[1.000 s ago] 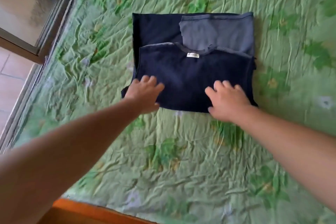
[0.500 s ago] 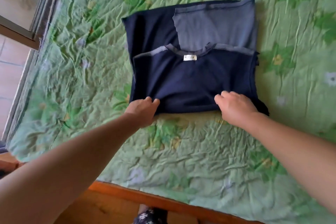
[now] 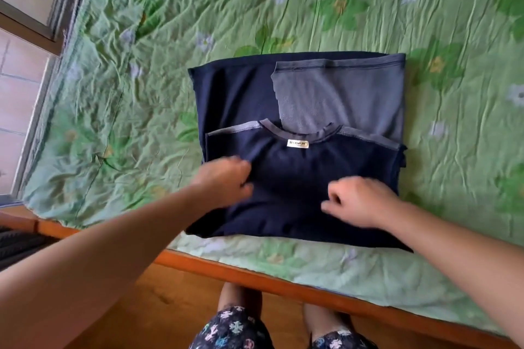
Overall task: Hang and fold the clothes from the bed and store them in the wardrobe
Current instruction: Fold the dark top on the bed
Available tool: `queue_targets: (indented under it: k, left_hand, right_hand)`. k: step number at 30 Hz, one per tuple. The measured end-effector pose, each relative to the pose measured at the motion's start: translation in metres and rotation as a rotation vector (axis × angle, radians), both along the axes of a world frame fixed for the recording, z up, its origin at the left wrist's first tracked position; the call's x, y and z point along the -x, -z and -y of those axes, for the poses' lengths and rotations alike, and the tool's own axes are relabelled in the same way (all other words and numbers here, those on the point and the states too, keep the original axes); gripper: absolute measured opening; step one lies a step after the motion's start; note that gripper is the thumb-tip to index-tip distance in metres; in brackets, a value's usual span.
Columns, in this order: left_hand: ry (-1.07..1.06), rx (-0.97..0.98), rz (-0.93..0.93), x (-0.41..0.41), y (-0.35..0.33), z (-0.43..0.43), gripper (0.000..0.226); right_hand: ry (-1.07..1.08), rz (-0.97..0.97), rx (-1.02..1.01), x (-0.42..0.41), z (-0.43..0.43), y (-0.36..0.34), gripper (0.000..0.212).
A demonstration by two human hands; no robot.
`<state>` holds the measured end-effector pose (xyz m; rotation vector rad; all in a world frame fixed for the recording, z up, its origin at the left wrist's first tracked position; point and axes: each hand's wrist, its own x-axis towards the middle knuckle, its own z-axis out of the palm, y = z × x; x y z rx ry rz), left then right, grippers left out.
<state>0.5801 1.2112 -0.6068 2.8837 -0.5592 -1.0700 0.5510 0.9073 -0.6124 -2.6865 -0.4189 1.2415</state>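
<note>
A navy T-shirt (image 3: 297, 167) with a grey sleeve and a white neck label lies folded on the green flowered bedspread (image 3: 141, 93), near the bed's front edge. My left hand (image 3: 226, 183) rests on the shirt's left part with fingers curled, pinching a ridge of the fabric. My right hand (image 3: 360, 201) lies on the lower right part, fingers bent against the cloth; a firm grip there is not clear. The shirt's near edge sits close to the wooden bed frame (image 3: 255, 278).
A window frame (image 3: 37, 28) and tiled floor are at the left beyond the bed. Wooden floor and my legs in patterned shorts (image 3: 235, 329) show below the bed frame. A dark ribbed object (image 3: 19, 246) sits at the left edge.
The shirt has slid toward the bed's front edge with both hands. My hands moved from its near edge onto its top surface, and the view has dropped to show the frame and my legs.
</note>
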Motion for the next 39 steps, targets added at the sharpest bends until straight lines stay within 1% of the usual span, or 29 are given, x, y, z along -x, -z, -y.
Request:
queue_targets:
  k: [1,2,3,4,5,7,8,10,12,13,16,19,22,24,26,27,28,30,32,33,36,39]
  left_hand:
    - [-0.074,0.062,0.158,-0.016,0.002,-0.002,0.034]
    - [-0.142,0.08,0.25,-0.031,0.006,-0.006,0.039]
    - [-0.202,0.061,0.262,-0.045,0.01,-0.01,0.047]
    - [-0.24,0.023,0.22,-0.057,0.014,-0.013,0.053]
    - [-0.247,-0.022,0.164,-0.065,0.019,-0.017,0.054]
    - [-0.205,-0.063,0.118,-0.074,0.028,-0.022,0.04]
    - [-0.195,-0.021,0.115,-0.076,0.031,-0.024,0.03]
    - [-0.232,0.165,0.083,-0.078,0.027,-0.029,0.016]
    - [-0.26,0.343,0.089,-0.086,0.017,-0.037,0.012]
    - [-0.264,0.384,0.124,-0.091,0.011,-0.041,0.013]
    - [-0.301,0.385,0.247,-0.122,-0.003,-0.055,0.019]
    - [-0.302,0.351,0.32,-0.163,-0.009,-0.059,0.02]
    - [-0.297,0.284,0.332,-0.204,0.001,-0.055,0.019]
    - [-0.276,0.177,0.356,-0.22,0.013,-0.05,0.021]
    - [-0.258,0.049,0.439,-0.22,0.029,-0.038,0.032]
    - [-0.267,0.025,0.468,-0.211,0.036,-0.03,0.04]
    - [-0.271,0.036,0.477,-0.197,0.043,-0.02,0.048]
    - [-0.208,0.074,0.449,-0.162,0.057,-0.001,0.064]
    - [-0.108,0.051,0.418,-0.136,0.069,0.01,0.071]
    - [-0.098,0.035,0.401,-0.131,0.077,0.01,0.072]
    - [-0.13,0.024,0.375,-0.134,0.097,0.003,0.071]
    - [-0.109,0.009,0.426,-0.137,0.111,0.0,0.072]
  right_hand:
    - [0.098,0.209,-0.068,-0.015,0.001,0.002,0.025]
    - [0.175,0.406,-0.09,-0.03,0.005,0.004,0.022]
    - [0.223,0.538,-0.042,-0.045,0.01,0.007,0.026]
    - [0.246,0.555,0.047,-0.059,0.017,0.009,0.035]
    - [0.242,0.489,0.139,-0.071,0.023,0.011,0.041]
    - [0.224,0.341,0.261,-0.087,0.03,0.019,0.038]
    - [0.219,0.3,0.261,-0.09,0.032,0.022,0.035]
    - [0.264,0.287,0.113,-0.093,0.034,0.023,0.031]
    - [0.323,0.353,-0.042,-0.096,0.034,0.014,0.027]
    - [0.323,0.425,-0.068,-0.1,0.035,0.008,0.027]
    - [0.267,0.669,-0.049,-0.125,0.036,-0.011,0.025]
    - [0.145,0.772,-0.005,-0.169,0.034,-0.015,0.026]
    - [0.098,0.716,0.084,-0.216,0.033,0.0,0.028]
    - [0.11,0.657,0.14,-0.236,0.029,0.013,0.029]
    - [0.153,0.694,0.193,-0.238,0.019,0.024,0.032]
    - [0.175,0.737,0.191,-0.231,0.011,0.028,0.036]
    - [0.18,0.756,0.16,-0.221,0.003,0.031,0.042]
    - [0.091,0.707,0.08,-0.193,-0.013,0.039,0.056]
    - [-0.01,0.606,0.097,-0.17,-0.021,0.052,0.069]
    - [-0.014,0.565,0.127,-0.164,-0.021,0.06,0.073]
    - [0.05,0.5,0.157,-0.165,-0.013,0.086,0.076]
    - [0.035,0.49,0.152,-0.171,-0.011,0.103,0.077]
